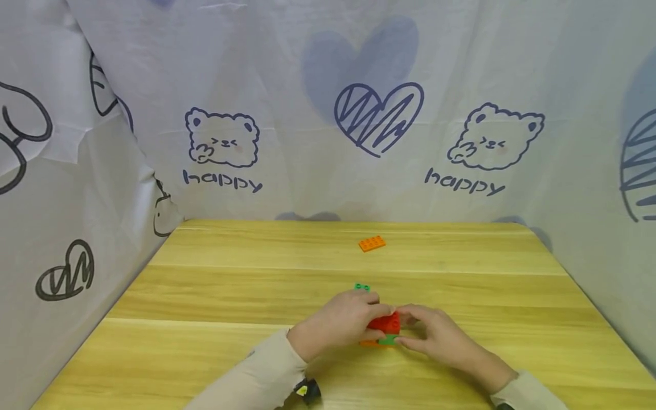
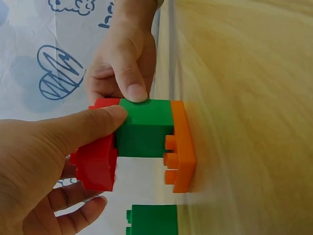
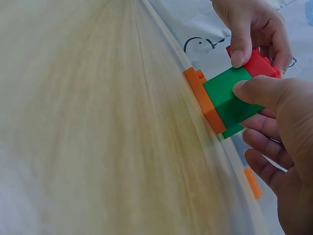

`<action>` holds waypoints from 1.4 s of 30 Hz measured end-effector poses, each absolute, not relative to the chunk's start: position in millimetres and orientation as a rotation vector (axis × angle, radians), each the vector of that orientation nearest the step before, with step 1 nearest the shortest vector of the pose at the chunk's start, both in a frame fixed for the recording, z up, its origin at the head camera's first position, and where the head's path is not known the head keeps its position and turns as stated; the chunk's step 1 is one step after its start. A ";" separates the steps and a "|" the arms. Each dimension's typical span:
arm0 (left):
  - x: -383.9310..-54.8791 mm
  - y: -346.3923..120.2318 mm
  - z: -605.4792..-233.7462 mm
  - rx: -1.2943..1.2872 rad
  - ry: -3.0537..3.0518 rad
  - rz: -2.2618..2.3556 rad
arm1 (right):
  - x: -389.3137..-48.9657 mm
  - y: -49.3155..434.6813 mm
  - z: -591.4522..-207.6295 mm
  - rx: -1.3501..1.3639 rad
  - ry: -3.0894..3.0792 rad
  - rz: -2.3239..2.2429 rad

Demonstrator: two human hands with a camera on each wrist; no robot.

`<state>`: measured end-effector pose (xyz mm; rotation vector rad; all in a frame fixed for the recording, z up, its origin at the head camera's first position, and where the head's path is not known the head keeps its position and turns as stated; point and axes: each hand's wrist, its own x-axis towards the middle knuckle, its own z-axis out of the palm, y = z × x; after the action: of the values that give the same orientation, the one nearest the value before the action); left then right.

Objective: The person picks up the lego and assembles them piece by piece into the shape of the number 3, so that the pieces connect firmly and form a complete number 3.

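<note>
A small stack of toy building blocks stands on the table between both hands. At its bottom is a thin orange studded plate (image 2: 183, 161), with a green brick (image 2: 144, 139) on one end of it and a red brick (image 2: 98, 169) on top. The red brick juts out past the green one, above bare orange studs. My left hand (image 1: 340, 320) pinches the red brick, its thumb lying by the seam with the green. From the other side my right hand (image 1: 443, 336) grips the green brick, thumb on its face; its farther fingers are partly hidden.
Another green brick (image 1: 361, 287) stands just beyond my left hand. Farther back lies a second orange plate (image 1: 371, 244). The wooden table (image 1: 215, 290) is bordered by printed white cloth (image 1: 297, 142) at the back and sides. A small black object (image 1: 308, 392) is by the left sleeve.
</note>
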<state>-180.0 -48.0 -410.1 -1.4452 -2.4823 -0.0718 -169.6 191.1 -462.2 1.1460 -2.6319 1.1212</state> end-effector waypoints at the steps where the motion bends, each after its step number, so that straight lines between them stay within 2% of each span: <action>1: -180.4 -47.9 -410.0 -1.445 -2.497 -0.075 | -169.6 191.3 -462.2 1.146 -2.630 1.118; 10: -181.3 -49.5 -412.5 -1.463 -2.480 -0.152 | -167.8 193.1 -461.0 1.108 -2.607 1.195; 20: -181.1 -52.0 -418.1 -1.434 -2.520 -0.390 | -167.8 193.5 -458.4 1.113 -2.523 1.084; 30: -176.2 -53.8 -436.1 -1.225 -2.658 -0.738 | -166.3 192.8 -455.1 1.079 -2.609 1.065; 42: -175.8 -59.5 -441.4 -1.146 -2.692 -0.998 | -166.7 192.5 -455.0 1.086 -2.598 1.038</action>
<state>-175.8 -59.5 -441.4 -1.1460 -2.6916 -0.9979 -166.7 192.5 -455.0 1.0862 -2.5980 1.0380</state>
